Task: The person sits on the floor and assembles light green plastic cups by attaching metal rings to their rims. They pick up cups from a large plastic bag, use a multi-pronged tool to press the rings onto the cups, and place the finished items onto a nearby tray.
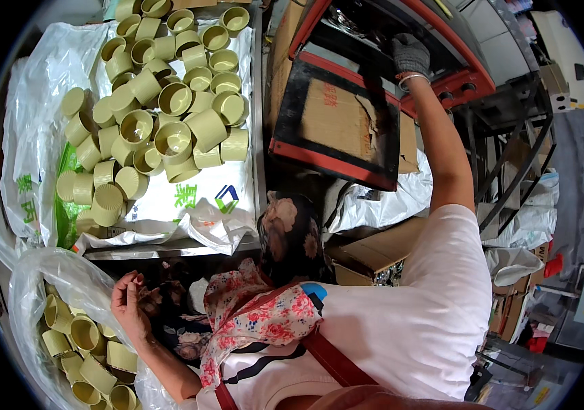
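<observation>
My right hand (411, 56), in a grey knitted glove, reaches into the mouth of a red countertop oven (480, 82). Its fingers point inward, and what they touch is hidden. The oven door (336, 126) hangs open, with cardboard showing through its glass. Some shiny metal pieces (350, 20) are visible inside. My bare left hand (130, 304) is raised beside a clear plastic bag (66, 273), its fingers curled together near the thumb with nothing visible in them. Several olive-green round plastic cups (85, 333) fill that bag.
Many similar green cups (172, 140) lie heaped on white plastic sheeting (206, 195) over a metal-edged table at left. Below the oven are a white sack (374, 205) and an open cardboard box (377, 249) with shiny metal parts. A black metal rack (510, 171) stands at right.
</observation>
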Demonstrator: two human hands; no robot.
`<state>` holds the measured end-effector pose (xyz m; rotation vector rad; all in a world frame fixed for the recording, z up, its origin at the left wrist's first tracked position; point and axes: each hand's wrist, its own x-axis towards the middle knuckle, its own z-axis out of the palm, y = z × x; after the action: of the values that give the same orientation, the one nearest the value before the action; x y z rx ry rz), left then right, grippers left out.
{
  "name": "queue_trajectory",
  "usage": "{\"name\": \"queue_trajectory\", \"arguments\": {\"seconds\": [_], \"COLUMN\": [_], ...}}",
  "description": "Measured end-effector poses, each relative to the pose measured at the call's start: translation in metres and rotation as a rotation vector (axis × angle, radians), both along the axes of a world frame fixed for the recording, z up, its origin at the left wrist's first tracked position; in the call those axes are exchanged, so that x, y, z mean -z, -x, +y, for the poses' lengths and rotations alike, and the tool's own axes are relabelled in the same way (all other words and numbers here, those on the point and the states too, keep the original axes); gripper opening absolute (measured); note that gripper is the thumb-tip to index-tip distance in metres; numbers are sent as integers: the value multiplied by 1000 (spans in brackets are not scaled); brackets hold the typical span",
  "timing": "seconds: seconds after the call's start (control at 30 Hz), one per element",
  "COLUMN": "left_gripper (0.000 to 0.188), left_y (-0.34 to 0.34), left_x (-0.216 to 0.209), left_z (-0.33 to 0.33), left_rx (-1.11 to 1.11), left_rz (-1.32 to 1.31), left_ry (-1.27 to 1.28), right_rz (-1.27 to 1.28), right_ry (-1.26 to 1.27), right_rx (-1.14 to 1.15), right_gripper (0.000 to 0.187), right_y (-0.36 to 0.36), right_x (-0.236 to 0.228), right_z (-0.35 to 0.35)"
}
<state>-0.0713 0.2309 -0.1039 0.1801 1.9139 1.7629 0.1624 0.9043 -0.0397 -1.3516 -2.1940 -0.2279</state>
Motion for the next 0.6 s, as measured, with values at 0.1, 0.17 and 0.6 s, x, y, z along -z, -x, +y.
{"name": "queue_trajectory", "arguments": {"seconds": [0.1,0.17,0.6], "left_gripper": [20,20,20], "left_y": [2,3,7], "left_x": [6,10,5], "left_z": [-4,-10,0], "left_rx": [3,-19,-45], "left_rz": [11,20,-14], "left_ry": [-18,-22,58], "right_rz": [-169,-217,-452], "right_ry": [45,44,237], "right_rx": [40,46,-279], "right_gripper": [38,42,50], "right_y": [-6,-2,109], "right_x": [-6,-7,-6], "right_z": [26,36,-3]}}
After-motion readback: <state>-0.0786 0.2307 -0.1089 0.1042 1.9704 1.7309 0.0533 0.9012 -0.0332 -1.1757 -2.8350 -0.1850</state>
